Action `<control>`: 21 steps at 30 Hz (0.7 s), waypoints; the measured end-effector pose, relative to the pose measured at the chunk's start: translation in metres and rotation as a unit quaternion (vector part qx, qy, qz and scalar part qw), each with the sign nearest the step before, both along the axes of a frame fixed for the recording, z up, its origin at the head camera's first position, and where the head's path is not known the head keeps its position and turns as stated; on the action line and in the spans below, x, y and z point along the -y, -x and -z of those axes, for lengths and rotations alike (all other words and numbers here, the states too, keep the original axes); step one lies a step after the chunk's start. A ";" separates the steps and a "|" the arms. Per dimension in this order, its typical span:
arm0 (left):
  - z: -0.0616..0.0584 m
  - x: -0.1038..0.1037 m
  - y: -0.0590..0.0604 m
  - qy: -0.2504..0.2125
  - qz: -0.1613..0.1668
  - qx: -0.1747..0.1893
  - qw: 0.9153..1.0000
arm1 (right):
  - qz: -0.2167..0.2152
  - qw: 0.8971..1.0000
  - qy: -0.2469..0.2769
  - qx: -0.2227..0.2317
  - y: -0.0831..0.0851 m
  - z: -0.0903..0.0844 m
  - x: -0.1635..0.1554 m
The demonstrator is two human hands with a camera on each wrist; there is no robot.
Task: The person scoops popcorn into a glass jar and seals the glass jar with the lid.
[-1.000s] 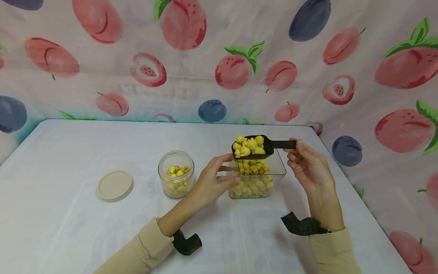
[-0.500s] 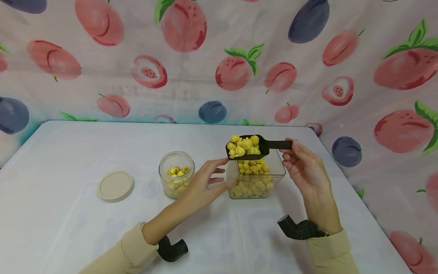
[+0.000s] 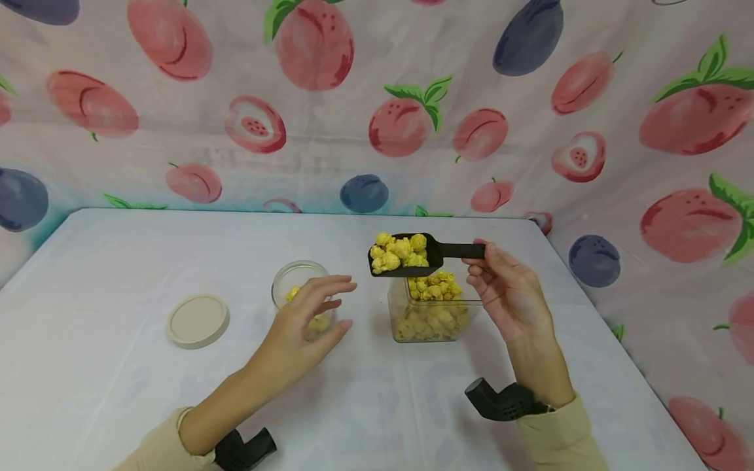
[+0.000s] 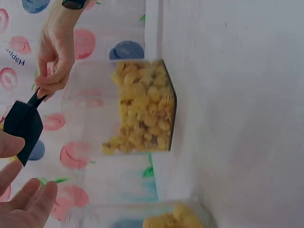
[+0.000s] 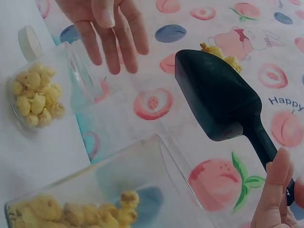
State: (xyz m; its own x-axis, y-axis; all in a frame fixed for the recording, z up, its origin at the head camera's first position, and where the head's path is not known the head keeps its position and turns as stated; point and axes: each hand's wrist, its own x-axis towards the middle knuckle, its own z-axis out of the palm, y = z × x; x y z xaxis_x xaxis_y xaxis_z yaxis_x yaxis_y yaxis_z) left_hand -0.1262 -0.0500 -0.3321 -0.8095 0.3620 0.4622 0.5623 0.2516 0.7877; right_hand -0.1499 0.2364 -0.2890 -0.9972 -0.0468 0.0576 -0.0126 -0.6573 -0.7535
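Note:
My right hand [image 3: 501,288] pinches the handle of a black scoop [image 3: 406,256] heaped with yellow popcorn, held level above the left rim of a clear square container [image 3: 432,314] half full of the same popcorn. The scoop [image 5: 223,104] shows from below in the right wrist view, and the container [image 4: 137,111] in the left wrist view. My left hand [image 3: 309,320] hovers with spread fingers just in front of a small round glass jar [image 3: 294,281] holding a little popcorn. It holds nothing.
A beige round lid [image 3: 197,320] lies flat on the white table [image 3: 118,261] left of the jar. A fruit-print cloth [image 3: 353,98] walls the back and right sides. Wrist cameras sit on both sleeves.
My left hand let go of the square container and moved left to the jar. The loaded scoop drifted left, from above the container toward the jar.

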 end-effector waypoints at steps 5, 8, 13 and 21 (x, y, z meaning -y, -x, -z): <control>0.001 0.018 0.003 -0.008 -0.050 -0.078 0.996 | 0.003 1.000 -0.012 0.006 -0.001 0.001 0.007; 0.002 0.030 0.004 -0.012 -0.082 -0.101 0.991 | 0.002 1.000 -0.020 0.007 -0.001 0.001 0.012; 0.007 0.043 0.006 -0.019 -0.120 -0.105 0.987 | -0.004 1.000 -0.024 0.012 -0.004 0.002 0.019; 0.021 0.055 0.009 0.006 -0.146 -0.033 0.989 | -0.004 0.998 -0.052 0.021 -0.007 0.005 0.031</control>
State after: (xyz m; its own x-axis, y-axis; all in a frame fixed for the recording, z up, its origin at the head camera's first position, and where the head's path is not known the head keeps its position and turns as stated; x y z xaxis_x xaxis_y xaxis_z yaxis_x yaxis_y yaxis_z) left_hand -0.1354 -0.1054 -0.3528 -0.8489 0.1224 0.5141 0.5137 0.4198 0.7483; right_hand -0.1430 0.2051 -0.2939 -0.9982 -0.0589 0.0099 0.0259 -0.5756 -0.8173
